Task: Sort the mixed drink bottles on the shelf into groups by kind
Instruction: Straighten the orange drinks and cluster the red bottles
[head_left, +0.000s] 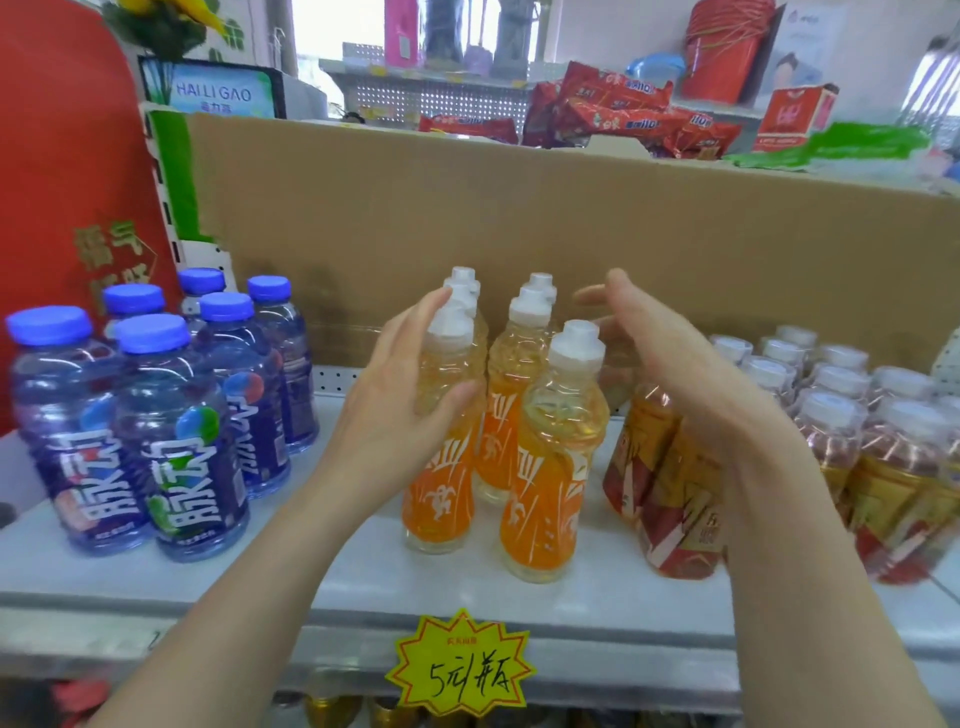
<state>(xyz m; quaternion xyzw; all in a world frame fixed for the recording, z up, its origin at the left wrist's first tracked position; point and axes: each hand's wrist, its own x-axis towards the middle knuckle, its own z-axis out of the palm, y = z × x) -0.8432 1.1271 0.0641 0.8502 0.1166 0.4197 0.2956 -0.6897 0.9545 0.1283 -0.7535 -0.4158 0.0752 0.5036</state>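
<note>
Fingers (415, 317) of the left hand (400, 410) are spread and nearly straight, rising past the caps of the orange bottles (550, 467), with the thumb laid against the shoulder of the near-left one. It touches rather than grips. The right hand (675, 374) is wide open too, holding nothing, its palm facing left. It hovers just right of the orange group and above the nearest red bottles (675, 509).

The orange bottles stand upright in the middle of the shelf (467, 592), between the two palms. Blue bottles (156, 441) form their own cluster well apart at the left, and the red ones crowd the right side, close to the orange group. A cardboard sheet (519, 223) backs all three.

By kind, the sorting looks nearly done, as no stray bottle shows in any cluster. The step in hand seems to be squaring up the orange group, whose near-right bottle stands forward of its row. The next move probably calls for bringing both palms in against the group's sides, low enough that these tall, narrow bottles slide instead of tipping. The right hand would need to drop into the slim gap beside the red bottles without knocking them.
</note>
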